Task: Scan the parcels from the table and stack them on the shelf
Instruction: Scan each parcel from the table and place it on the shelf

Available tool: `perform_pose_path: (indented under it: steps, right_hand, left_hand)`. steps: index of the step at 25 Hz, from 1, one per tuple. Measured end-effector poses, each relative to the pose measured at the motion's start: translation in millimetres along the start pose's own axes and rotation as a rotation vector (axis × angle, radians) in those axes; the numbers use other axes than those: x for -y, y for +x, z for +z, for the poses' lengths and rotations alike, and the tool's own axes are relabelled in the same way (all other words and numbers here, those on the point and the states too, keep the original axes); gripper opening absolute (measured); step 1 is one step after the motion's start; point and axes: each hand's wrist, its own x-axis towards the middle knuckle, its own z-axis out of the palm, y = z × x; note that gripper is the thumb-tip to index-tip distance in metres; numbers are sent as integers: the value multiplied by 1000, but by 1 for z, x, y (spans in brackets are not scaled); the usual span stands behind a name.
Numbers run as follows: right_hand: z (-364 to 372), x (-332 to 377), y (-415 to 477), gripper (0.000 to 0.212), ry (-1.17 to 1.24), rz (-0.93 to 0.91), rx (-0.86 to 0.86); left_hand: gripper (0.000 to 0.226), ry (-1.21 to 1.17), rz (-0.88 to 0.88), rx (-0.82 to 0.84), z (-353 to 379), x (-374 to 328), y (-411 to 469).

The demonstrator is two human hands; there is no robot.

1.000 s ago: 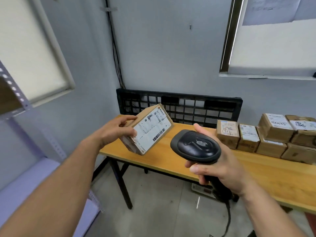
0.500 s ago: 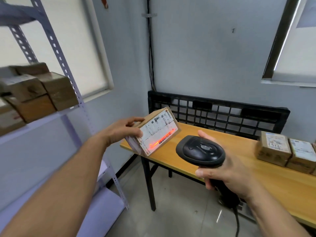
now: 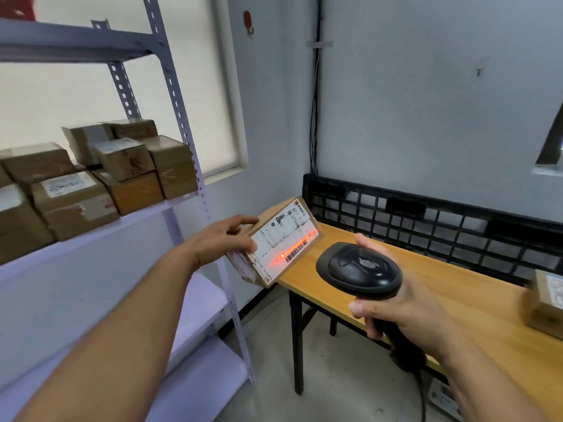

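My left hand (image 3: pixel 227 240) grips a small cardboard parcel (image 3: pixel 281 239) by its left end, holding it tilted in the air beyond the table's left corner. Its white label faces me, and a red scan line glows across the barcode. My right hand (image 3: pixel 393 312) grips the handle of a black barcode scanner (image 3: pixel 359 271), whose head points at the label from the right. The wooden table (image 3: pixel 411 278) lies behind and to the right. One more parcel (image 3: pixel 548 303) shows on it at the right edge. The metal shelf (image 3: pixel 122 220) at left carries several stacked parcels (image 3: pixel 122 169).
A black plastic pallet (image 3: pixel 426 211) leans upright against the wall behind the table. The scanner's cable (image 3: pixel 422 400) hangs toward the floor. The shelf's perforated upright post (image 3: pixel 195 166) stands close to my left hand. A lower shelf board (image 3: pixel 198 303) sits beneath, and a flat device lies under the table.
My view has swung left, bringing the shelf and its parcels into sight. The red scan line came on across the barcode. Both hands keep their holds.
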Motion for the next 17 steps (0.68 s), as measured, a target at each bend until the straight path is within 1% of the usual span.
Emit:
perform_pose_path:
  steps: [3,6,7,9,12,14,17]
  right_hand:
    - [12,5,14,105,-13,-9,66]
    - [26,10,29,108,-1,-33,109]
    - [31,11,35,109,14,-45,120]
    - [42,15,49,111,46,-70,153]
    - [62,21,67,114,83,-96,201]
    - [75,27,79,114,75,-108,219]
    - [96,37,98,113,59,-132,246]
  left_hand:
    - [70,-29,-21,-60,-15,9,-14]
    - [87,-48,-36,-125,-26,9,-32]
    - [90,-60,-37,-155,-30,9,-40]
    - [90,-114,-35,-254,-42,8,-57]
    - [82,-253,-14,-443,-68,6,-84]
    - [72,-344,22,-561,-86,5,-99]
    - [42,-511,74,-774,-114,6,-113]
